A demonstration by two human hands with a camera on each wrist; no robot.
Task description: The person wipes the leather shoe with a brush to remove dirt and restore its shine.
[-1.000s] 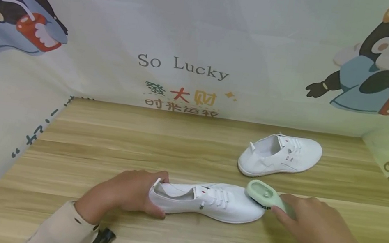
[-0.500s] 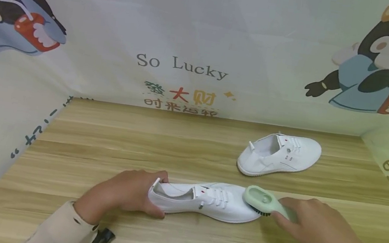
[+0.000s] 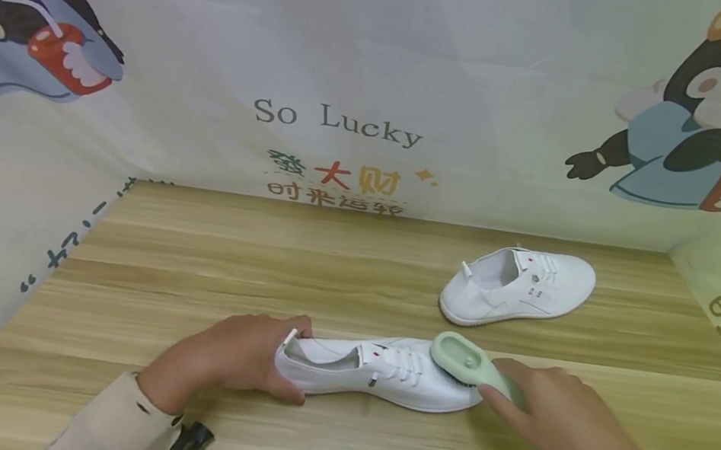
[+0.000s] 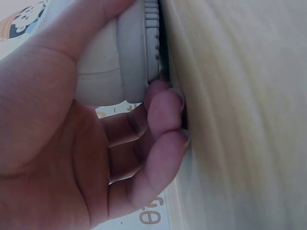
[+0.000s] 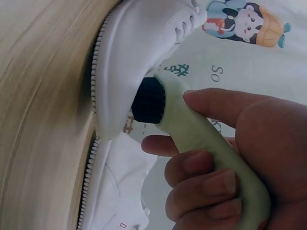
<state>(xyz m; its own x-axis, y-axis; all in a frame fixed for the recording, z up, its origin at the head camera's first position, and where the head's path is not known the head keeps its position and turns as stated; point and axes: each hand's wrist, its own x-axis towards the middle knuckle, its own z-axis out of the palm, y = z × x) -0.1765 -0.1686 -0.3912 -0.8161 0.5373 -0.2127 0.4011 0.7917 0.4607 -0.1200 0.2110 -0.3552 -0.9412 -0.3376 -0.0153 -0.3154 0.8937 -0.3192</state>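
A white lace-up shoe (image 3: pixel 441 390) lies on the wooden table with its toe to the right. My left hand (image 3: pixel 245 353) grips its heel, thumb on the near side and fingers round the back; in the left wrist view the fingertips (image 4: pixel 165 112) curl by the sole at the tabletop. My right hand (image 3: pixel 549 405) holds a pale green brush (image 3: pixel 462 358) by its handle. Its dark bristles (image 5: pixel 149 100) touch the upper near the toe in the right wrist view, and the curled fingers wrap the handle.
A second white shoe (image 3: pixel 517 289) stands farther back on the right, toe pointing right. The wood-grain tabletop (image 3: pixel 259 257) is bounded by printed cloth walls (image 3: pixel 358 48) at the back and both sides.
The brush in my right hand dipped slightly toward me, then moved left and up over the toe, closer to the laces. My left hand and both shoes have stayed put.
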